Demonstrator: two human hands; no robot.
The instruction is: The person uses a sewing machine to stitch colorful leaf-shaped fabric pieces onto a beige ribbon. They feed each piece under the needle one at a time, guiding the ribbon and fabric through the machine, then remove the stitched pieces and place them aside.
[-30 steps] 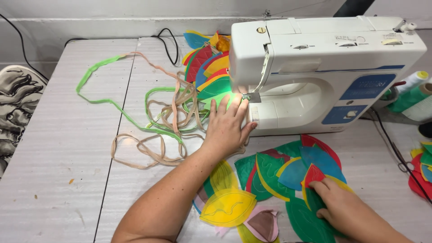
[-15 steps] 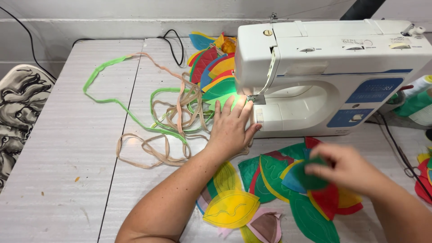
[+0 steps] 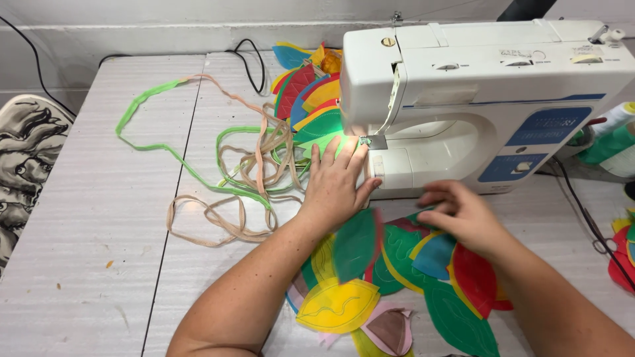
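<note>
My left hand point(image 3: 337, 188) lies flat, fingers spread, pinning green fabric at the white sewing machine point(image 3: 483, 99) needle (steadies feed). Right hand point(image 3: 463, 215), fingers loosely curled, hovers over colourful fabric leaves point(image 3: 456, 277) on the table point(image 3: 92, 218).

Sewing workshop: a sewing machine point(image 3: 489, 99) amid fabric leaf cutouts point(image 3: 397, 264).

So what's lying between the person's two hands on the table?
In the head view, a green leaf-shaped fabric piece sits between the left hand and the right hand, blurred, atop other coloured leaf pieces.
</note>
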